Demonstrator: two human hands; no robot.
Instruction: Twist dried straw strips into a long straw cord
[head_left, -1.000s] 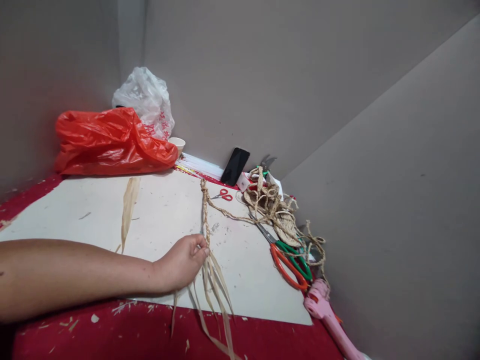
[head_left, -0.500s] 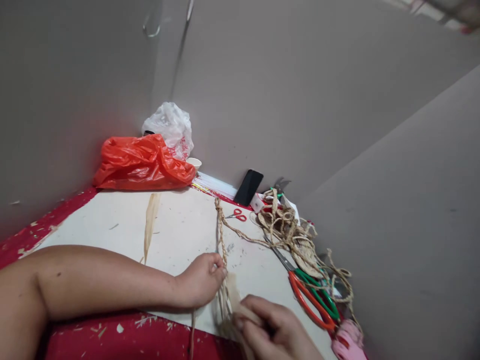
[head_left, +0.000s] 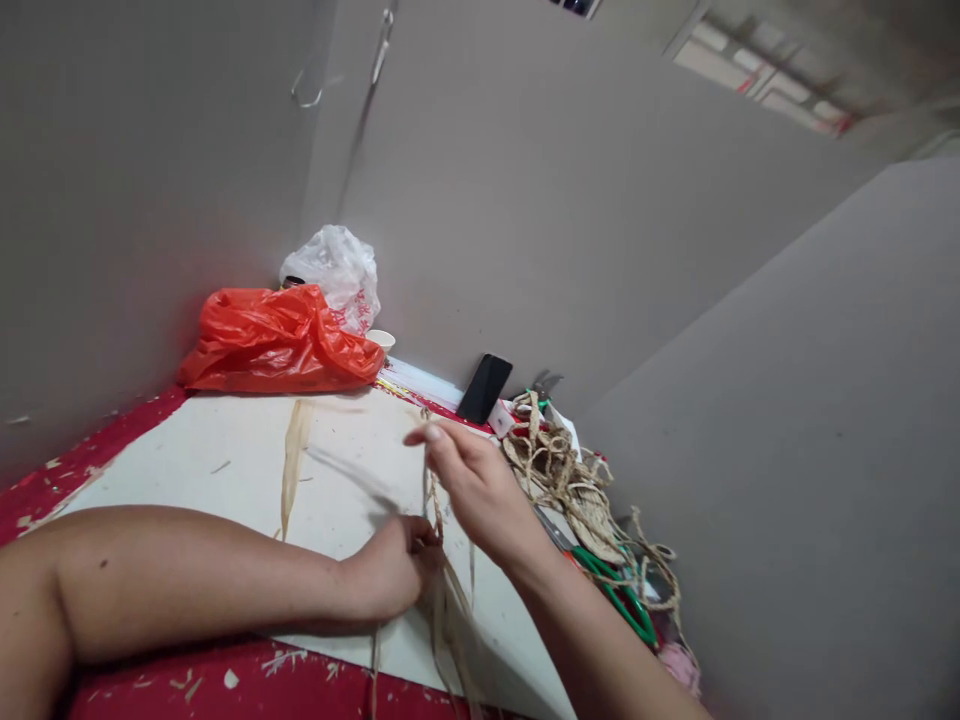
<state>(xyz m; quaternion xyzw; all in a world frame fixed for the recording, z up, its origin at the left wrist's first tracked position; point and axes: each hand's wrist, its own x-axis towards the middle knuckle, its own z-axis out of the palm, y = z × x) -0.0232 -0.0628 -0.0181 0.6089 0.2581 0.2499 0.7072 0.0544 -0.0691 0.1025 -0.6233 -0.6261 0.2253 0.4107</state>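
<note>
My left hand [head_left: 397,572] pinches a braided straw cord [head_left: 436,500] near its lower end. Long loose strands [head_left: 461,650] trail below those fingers over the front edge of the white board [head_left: 225,450]. Over the upper part of the braid reaches my right hand [head_left: 480,480], its thumb and index finger pressed together and pointing left. Blur hides what the right fingertips hold, if anything. A thin upright rod [head_left: 426,470] stands beside the braid. To the left, a pale dried strip [head_left: 294,465] lies flat on the board.
A red plastic bag [head_left: 281,345] and a white bag [head_left: 334,270] sit at the back left. A black phone [head_left: 484,388] leans against the wall. At right lie tangled cords [head_left: 559,455] and large shears [head_left: 619,600], partly behind my right arm. Red cloth [head_left: 195,680] borders the board.
My right hand has moved up and away from the loose strands to the braid's upper end, now covering the small red scissors. My left hand keeps its pinch. The view has tilted slightly upward.
</note>
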